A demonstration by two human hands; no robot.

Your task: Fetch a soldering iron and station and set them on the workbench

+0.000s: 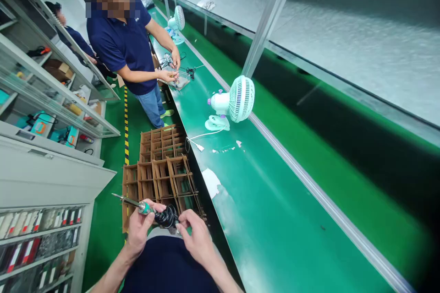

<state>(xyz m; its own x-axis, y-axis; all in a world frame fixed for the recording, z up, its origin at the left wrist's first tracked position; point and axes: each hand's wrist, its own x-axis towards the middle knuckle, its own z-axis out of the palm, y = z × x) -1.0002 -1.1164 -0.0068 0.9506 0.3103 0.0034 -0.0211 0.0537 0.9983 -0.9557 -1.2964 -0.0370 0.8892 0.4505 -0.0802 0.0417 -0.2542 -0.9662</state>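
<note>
A soldering iron (146,208) with a green and black handle lies in my left hand (138,233), its long metal tip pointing away to the left. Its black cord (167,216) is bundled in loops between my two hands. My right hand (196,237) pinches the cord bundle at its right side, thumb against fingers. The exact piece under those fingertips is partly hidden. Both hands are held in front of my body, left of the green workbench (268,201).
A mint green fan (241,99) stands on the bench, its white plug (200,147) near the edge. Farther along are a second fan (178,18) and a person (120,50) handling small parts. Cardboard dividers (156,165) are stacked on the floor; an open cabinet (51,192) stands left.
</note>
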